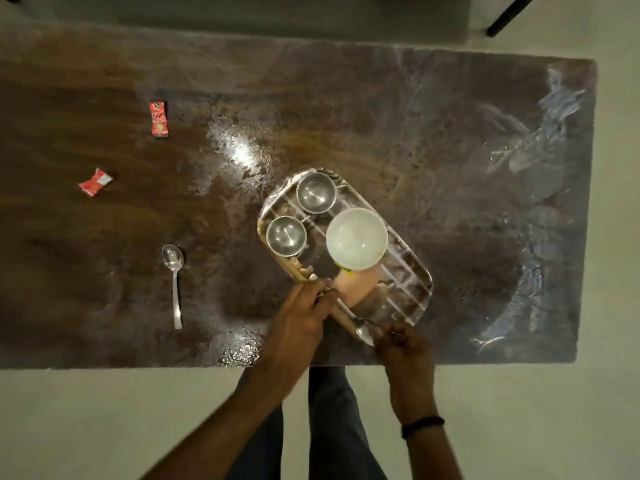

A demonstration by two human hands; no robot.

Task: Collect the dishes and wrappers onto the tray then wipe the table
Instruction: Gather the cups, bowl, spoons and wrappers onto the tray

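A patterned tray (415,289) with a wooden rim lies slanted at the table's middle. On it stand two steel bowls (316,192) (286,236) and a white bowl (356,238), with a pink cup (358,284) beside the white bowl. A spoon (363,332) lies along the tray's near edge. My left hand (299,320) pinches that spoon's handle. My right hand (405,348) curls its fingers on the tray's near corner, beside the spoon's bowl. Another spoon (175,282) lies on the table to the left. Two red wrappers (159,119) (95,181) lie at the far left.
The dark brown table (485,202) is glossy and shows wet, shiny patches near the tray and the front edge. A chair leg (509,13) stands beyond the far right corner. My legs are at the table's near edge.
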